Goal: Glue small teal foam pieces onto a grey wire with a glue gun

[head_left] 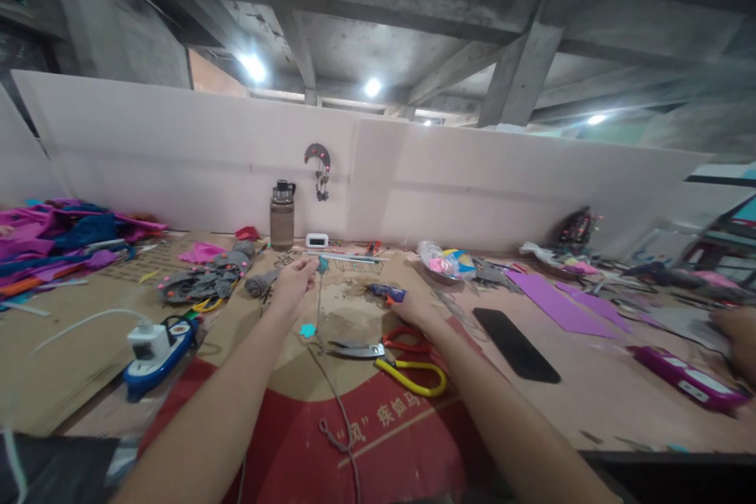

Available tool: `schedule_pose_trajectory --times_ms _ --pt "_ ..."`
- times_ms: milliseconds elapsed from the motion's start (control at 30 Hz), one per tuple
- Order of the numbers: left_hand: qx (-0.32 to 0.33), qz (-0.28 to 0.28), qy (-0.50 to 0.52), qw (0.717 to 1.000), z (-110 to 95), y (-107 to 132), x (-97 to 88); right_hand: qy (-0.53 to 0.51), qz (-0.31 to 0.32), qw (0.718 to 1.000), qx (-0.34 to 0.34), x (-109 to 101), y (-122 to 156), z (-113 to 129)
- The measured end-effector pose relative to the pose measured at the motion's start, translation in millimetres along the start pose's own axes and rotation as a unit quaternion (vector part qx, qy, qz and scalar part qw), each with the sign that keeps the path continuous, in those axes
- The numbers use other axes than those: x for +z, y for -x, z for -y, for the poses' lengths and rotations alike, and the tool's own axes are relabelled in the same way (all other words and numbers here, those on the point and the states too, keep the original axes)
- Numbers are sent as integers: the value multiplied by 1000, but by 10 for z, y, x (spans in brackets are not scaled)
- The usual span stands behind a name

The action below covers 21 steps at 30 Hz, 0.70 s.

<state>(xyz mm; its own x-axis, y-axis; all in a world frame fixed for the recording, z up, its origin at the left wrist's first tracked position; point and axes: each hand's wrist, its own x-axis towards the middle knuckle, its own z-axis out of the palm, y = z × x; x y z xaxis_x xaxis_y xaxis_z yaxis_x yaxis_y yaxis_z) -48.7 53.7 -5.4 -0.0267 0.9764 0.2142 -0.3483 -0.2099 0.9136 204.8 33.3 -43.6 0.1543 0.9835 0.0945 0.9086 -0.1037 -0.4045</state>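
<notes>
So this looks like the gluing stage of a little hanging decoration. The left hand (294, 281) is pinched shut on a small teal piece (322, 264) at the far end of a thin cord (320, 305), held just above the cardboard-covered table (71, 346) out in front of the person. The right hand (415, 305) is closed around a blue glue gun (385, 294) just to the right of it, close but not touching. The cord's long axis runs pretty much away-to-near. It drops from the pinch past a second teal flower (307, 330) lying on the cardboard, then trails back toward the person in a loose wiggle. As far as I can tell the gun's nozzle points left, toward the cord, but it's blurry. My guess is the next bit needs the tip landing right on that tiny piece while the cord stays taut, with fingertips kept off the hot glue. Yellow-handled scissors (413, 378), red-handled scissors (407, 340) and a black phone (515, 344) sit nearby, and someone else's hand (735, 331) is at the far right edge.
</notes>
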Motion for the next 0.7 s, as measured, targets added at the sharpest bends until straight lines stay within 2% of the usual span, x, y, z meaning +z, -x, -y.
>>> schedule_pose_trajectory --times_ms 133,233,367,500,567,700 --pt "13 3 -37 999 55 -8 -18 -49 -18 999 -3 -10 38 68" --pt "8 -12 -47 999 106 -33 -40 -186 -48 981 -29 -57 140 147" --pt "-16 -42 -42 998 164 -70 -61 -382 -58 917 -102 -106 282 307" --pt "-25 -33 -27 999 196 -62 -48 -496 -9 845 -198 -54 385 419" --pt "-31 -23 -21 999 205 -41 -25 -501 3 837 -220 1 416 435" --pt "-43 -18 -25 999 210 8 38 -468 4 854 -226 53 462 439"
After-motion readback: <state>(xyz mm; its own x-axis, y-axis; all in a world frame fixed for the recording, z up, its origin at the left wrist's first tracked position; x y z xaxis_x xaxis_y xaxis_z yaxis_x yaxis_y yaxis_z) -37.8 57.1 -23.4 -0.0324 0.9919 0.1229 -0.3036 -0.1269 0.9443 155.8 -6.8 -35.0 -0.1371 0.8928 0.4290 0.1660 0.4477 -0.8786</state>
